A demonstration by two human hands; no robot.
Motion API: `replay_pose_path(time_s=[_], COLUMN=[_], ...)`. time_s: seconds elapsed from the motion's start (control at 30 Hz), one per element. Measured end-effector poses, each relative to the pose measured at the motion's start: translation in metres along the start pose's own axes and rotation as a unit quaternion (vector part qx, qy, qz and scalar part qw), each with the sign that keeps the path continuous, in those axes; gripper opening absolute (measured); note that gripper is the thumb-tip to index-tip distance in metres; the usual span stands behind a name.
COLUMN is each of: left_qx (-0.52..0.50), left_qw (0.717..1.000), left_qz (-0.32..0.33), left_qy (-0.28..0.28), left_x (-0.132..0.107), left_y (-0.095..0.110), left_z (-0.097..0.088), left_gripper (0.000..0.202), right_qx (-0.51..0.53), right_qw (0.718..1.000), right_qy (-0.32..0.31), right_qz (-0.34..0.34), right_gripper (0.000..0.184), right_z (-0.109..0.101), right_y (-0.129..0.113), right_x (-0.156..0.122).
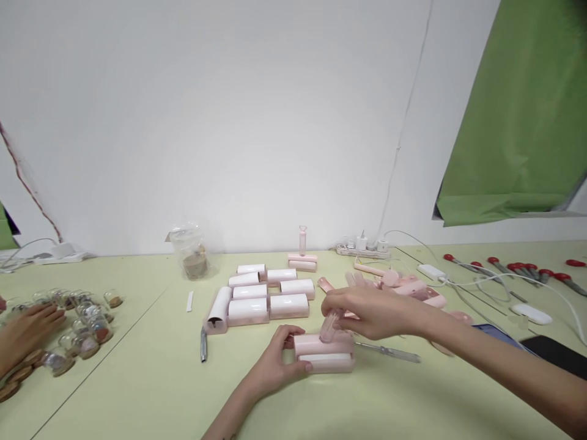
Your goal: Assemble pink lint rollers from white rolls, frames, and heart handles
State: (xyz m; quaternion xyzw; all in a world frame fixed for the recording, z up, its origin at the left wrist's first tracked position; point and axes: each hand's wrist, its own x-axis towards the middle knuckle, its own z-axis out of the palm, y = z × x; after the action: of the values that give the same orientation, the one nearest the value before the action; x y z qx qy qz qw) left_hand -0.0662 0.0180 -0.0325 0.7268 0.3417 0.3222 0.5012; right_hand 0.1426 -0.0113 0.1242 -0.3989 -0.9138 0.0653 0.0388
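A pink lint roller (324, 345) with a white roll in its lower front lies on the table before me. My left hand (275, 362) grips its left end, thumb in front and fingers behind. From above, my right hand (360, 310) pinches a translucent pink handle (328, 327), whose lower end meets the top of the lint roller; whether the two are joined I cannot tell. Behind them sit several white rolls (247, 310) in pink housings. A screwdriver (389, 351) with a clear handle rests just right of the roller.
Pink parts (408, 287) are heaped behind my right forearm. A finished-looking roller with upright handle (302, 243) stands near the wall. At left lie a metal tool (203, 345), a plastic bag (190, 253), and glass domes (87, 342) beside another person's hand (34, 330). Red-handled tools (523, 269) and phones (554, 354) lie right.
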Motion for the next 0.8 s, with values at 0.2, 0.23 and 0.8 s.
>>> replay_pose_path(time_s=[0.2,0.23,0.8], left_qx=[-0.034,-0.032,0.123], left_qw=[0.998,0.998,0.989], left_qz=[-0.046,-0.045,-0.079], left_qy=[-0.004,0.001,0.015], left_x=[0.002,0.002,-0.01], left_y=[0.005,0.007,0.028], left_z=[0.001,0.001,-0.002], left_gripper=[0.06,0.058,0.068], right_qx=[-0.027,-0.035,0.28], right_qw=[0.998,0.998,0.913], right_qy=[-0.044,-0.039,0.194], right_qz=[0.021,0.029,0.224], right_gripper=[0.017,0.015,0.041], right_z=[-0.009,-0.008,0.047], right_y=[-0.002,-0.002,0.047], right_x=[0.02,0.023,-0.031])
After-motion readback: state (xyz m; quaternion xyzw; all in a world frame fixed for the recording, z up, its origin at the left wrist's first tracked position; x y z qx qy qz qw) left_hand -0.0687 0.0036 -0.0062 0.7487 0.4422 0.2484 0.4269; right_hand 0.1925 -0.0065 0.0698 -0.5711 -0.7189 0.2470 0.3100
